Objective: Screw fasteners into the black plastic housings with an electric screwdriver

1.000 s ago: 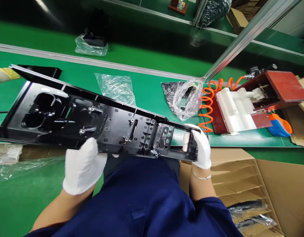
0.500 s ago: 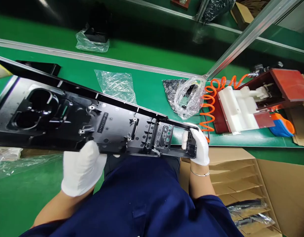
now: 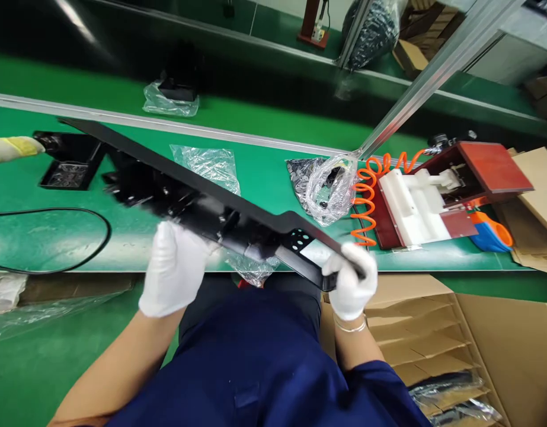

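Now we hold a long black plastic panel (image 3: 220, 204) in both gloved hands, above the near edge of the green tabletop (image 3: 264, 166). Our left hand (image 3: 175, 267) is closed on the underside near the panel's middle; our right hand (image 3: 351, 279) is wrapped tight round its narrow near end, beside the small holes and window there. The panel stands nearly edge-on to us, its far end blurred over toward a black tray (image 3: 71, 166), so we judge the step in hand to be turning it over. Behind it lie a clear plastic bag (image 3: 208, 163) and a bag of small black parts (image 3: 320, 184); right of those sits a red fixture with a white block (image 3: 415, 204) and an orange coiled hose (image 3: 366, 198). Finishing the turn calls for both grips to stay firm while the long far end swings clear of the tray and bags.
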`<state>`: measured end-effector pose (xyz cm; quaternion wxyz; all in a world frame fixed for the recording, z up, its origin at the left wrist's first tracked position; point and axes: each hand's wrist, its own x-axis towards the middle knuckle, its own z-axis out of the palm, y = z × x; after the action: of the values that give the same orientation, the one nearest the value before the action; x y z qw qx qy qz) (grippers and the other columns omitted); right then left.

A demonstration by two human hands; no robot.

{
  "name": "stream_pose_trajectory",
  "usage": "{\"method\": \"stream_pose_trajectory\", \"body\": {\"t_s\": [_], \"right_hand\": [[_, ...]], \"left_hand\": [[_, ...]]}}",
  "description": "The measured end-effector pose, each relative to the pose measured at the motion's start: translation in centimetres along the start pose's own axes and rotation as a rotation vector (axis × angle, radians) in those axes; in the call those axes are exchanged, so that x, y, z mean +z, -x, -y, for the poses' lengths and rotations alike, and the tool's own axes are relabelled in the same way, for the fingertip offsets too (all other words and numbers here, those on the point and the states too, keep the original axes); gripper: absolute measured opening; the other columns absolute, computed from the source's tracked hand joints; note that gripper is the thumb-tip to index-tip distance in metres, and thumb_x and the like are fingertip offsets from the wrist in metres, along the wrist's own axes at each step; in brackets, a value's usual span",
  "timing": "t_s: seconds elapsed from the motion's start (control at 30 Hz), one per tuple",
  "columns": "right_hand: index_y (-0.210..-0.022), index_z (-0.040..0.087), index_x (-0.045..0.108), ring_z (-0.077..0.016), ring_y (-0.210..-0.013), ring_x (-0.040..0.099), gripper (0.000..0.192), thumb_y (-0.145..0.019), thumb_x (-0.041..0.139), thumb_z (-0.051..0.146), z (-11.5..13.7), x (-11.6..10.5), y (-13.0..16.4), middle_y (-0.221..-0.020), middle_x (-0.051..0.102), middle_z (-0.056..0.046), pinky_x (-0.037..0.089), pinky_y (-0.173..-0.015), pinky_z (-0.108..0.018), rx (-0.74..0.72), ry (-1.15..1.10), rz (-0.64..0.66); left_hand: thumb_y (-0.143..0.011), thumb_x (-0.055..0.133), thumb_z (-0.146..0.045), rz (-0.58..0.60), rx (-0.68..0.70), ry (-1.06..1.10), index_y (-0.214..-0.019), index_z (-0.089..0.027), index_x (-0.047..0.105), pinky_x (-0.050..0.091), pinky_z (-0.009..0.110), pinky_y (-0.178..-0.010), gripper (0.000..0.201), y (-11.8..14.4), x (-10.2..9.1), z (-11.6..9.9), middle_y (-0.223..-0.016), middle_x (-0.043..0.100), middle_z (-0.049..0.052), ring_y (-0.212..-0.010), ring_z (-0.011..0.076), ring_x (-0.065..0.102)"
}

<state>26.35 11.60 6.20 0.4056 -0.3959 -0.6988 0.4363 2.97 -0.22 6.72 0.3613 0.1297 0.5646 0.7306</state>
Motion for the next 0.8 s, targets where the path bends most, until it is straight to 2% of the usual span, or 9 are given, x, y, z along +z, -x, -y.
{"method": "stream_pose_trajectory", "body": {"t_s": [0.07, 0.13, 0.23, 0.33, 0.4, 0.43, 0.53, 0.63, 0.8], "right_hand": [[-0.081, 0.024, 0.068, -0.0067, -0.053, 0.035, 0.018, -0.087, 0.063, 0.04, 1.1, 0.9, 0.3, -0.053, 0.044, 0.001, 0.036, -0.058, -0.024, -0.199, 0.162, 0.269], [-0.079, 0.028, 0.073, -0.0066, -0.053, 0.022, 0.014, -0.087, 0.064, 0.035, 2.2, 1.9, 0.2, -0.052, 0.04, 0.001, 0.028, -0.054, -0.022, -0.376, 0.265, 0.62], [-0.101, 0.037, 0.075, -0.0086, -0.063, 0.039, 0.016, -0.089, 0.065, 0.039, 3.0, 2.6, -1.5, -0.068, 0.057, 0.0, 0.044, -0.067, -0.023, -0.536, 0.381, 0.93], [-0.112, 0.032, 0.072, -0.0122, -0.096, 0.061, 0.034, -0.087, 0.065, 0.055, 1.9, 1.4, -6.0, -0.1, 0.069, -0.001, 0.05, -0.1, -0.025, -0.209, 0.653, 0.863], [-0.125, 0.022, 0.067, -0.0149, -0.114, 0.061, 0.047, -0.105, 0.029, 0.042, 0.2, 0.2, -10.2, -0.121, 0.066, -0.008, 0.046, -0.113, -0.033, 0.0, 0.845, 0.661], [-0.123, 0.018, 0.067, -0.0158, -0.115, 0.061, 0.05, -0.106, 0.023, 0.036, -0.8, -0.2, -12.3, -0.123, 0.065, -0.011, 0.046, -0.113, -0.035, 0.067, 0.913, 0.634], [-0.115, 0.011, 0.067, -0.0157, -0.112, 0.062, 0.034, -0.103, 0.047, 0.035, -3.9, -0.1, -17.4, -0.117, 0.065, -0.012, 0.051, -0.108, -0.037, 0.24, 1.094, 0.726], [-0.119, 0.009, 0.063, -0.0141, -0.114, 0.062, 0.041, -0.097, 0.061, 0.045, -6.0, 1.3, -19.5, -0.118, 0.064, -0.01, 0.055, -0.106, -0.037, 0.308, 1.216, 0.866], [-0.124, 0.009, 0.062, -0.0145, -0.117, 0.061, 0.043, -0.099, 0.059, 0.045, -6.8, 2.6, -19.1, -0.123, 0.062, -0.011, 0.055, -0.107, -0.036, 0.257, 1.32, 0.931]], "left_hand": [[-0.077, 0.063, -0.086, 0.035, -0.035, 0.177, -0.117, -0.025, 0.072, 0.058, 0.044, -0.108, 0.073, -2.3, 0.7, 0.6, -0.127, 0.073, 0.006, -0.133, 0.031, 0.061], [-0.082, 0.064, -0.078, 0.001, -0.081, 0.319, -0.116, -0.023, 0.071, 0.063, 0.041, -0.097, 0.065, -4.3, 1.2, 1.1, -0.114, 0.077, 0.004, -0.115, 0.0272, 0.07], [-0.095, 0.056, -0.061, -0.029, -0.128, 0.442, -0.114, -0.021, 0.071, 0.065, 0.037, -0.086, 0.046, -6.6, 1.2, 2.0, -0.099, 0.079, 0.001, -0.092, 0.0219, 0.075], [-0.092, 0.059, -0.063, 0.089, -0.151, 0.496, -0.117, -0.022, 0.071, 0.066, 0.039, -0.083, 0.05, -8.3, 0.7, 3.0, -0.103, 0.08, 0.004, -0.092, 0.0246, 0.076], [-0.086, 0.063, -0.068, 0.171, -0.188, 0.516, -0.121, -0.019, 0.07, 0.066, 0.043, -0.081, 0.061, -9.3, 0.5, 3.7, -0.108, 0.079, 0.01, -0.091, 0.0277, 0.076], [-0.083, 0.064, -0.069, 0.205, -0.212, 0.531, -0.123, -0.016, 0.069, 0.066, 0.044, -0.08, 0.067, -9.8, 0.4, 4.1, -0.111, 0.078, 0.013, -0.091, 0.0287, 0.076], [-0.081, 0.067, -0.068, 0.307, -0.285, 0.612, -0.13, -0.01, 0.065, 0.065, 0.047, -0.082, 0.076, -11.1, 0.7, 5.0, -0.118, 0.075, 0.02, -0.095, 0.0308, 0.076], [-0.078, 0.073, -0.065, 0.418, -0.338, 0.673, -0.132, -0.01, 0.063, 0.064, 0.047, -0.086, 0.078, -11.9, 0.9, 5.7, -0.121, 0.074, 0.02, -0.098, 0.0315, 0.075], [-0.074, 0.077, -0.064, 0.587, -0.361, 0.693, -0.135, -0.01, 0.06, 0.062, 0.047, -0.089, 0.084, -12.1, 0.8, 6.5, -0.118, 0.074, 0.018, -0.099, 0.0309, 0.073]]}}
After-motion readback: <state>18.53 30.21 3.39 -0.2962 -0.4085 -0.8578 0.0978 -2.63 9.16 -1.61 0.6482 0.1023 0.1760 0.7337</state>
